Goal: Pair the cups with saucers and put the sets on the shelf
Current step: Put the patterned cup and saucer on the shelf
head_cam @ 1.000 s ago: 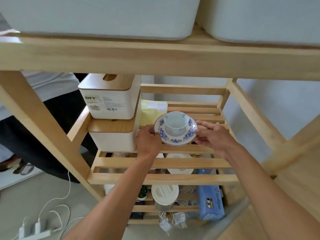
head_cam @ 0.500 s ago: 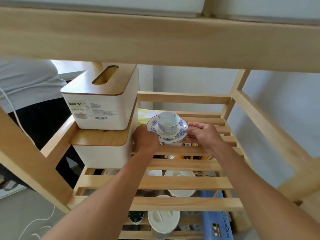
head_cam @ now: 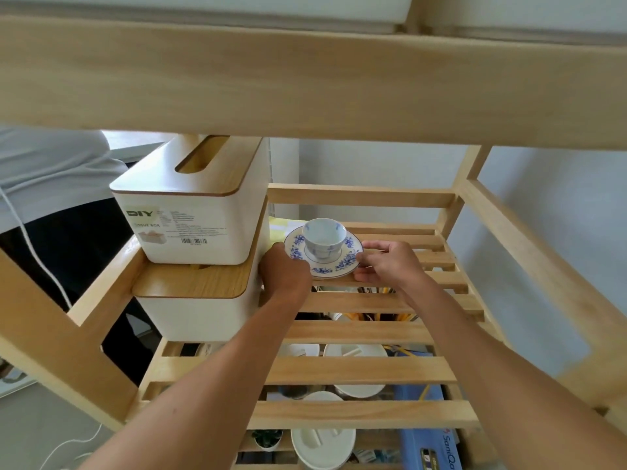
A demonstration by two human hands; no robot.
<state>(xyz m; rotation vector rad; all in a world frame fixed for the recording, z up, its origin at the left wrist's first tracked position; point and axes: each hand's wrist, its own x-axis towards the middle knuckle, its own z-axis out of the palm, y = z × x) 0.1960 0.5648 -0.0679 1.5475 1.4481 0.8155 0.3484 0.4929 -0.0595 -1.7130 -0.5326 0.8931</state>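
A white cup (head_cam: pixel 324 238) with blue marks stands upright on a white saucer (head_cam: pixel 342 264) with a blue flower pattern. Both my hands hold the saucer by its rim just above, or on, the slatted wooden shelf (head_cam: pixel 366 301); I cannot tell whether it touches the slats. My left hand (head_cam: pixel 284 271) grips the saucer's left edge. On the right edge my right hand (head_cam: pixel 385 262) pinches the rim with thumb on top.
Two stacked white tissue boxes (head_cam: pixel 200 232) with wooden lids fill the shelf's left side, close to my left hand. A yellow paper (head_cam: pixel 280 225) lies behind the saucer. A thick wooden beam (head_cam: pixel 305 79) crosses overhead. White lidded containers (head_cam: pixel 322 446) and a blue box (head_cam: pixel 431 449) sit on lower shelves.
Both hands have carried the cup and saucer further back over the shelf slats, and my head has dropped lower under the upper beam.
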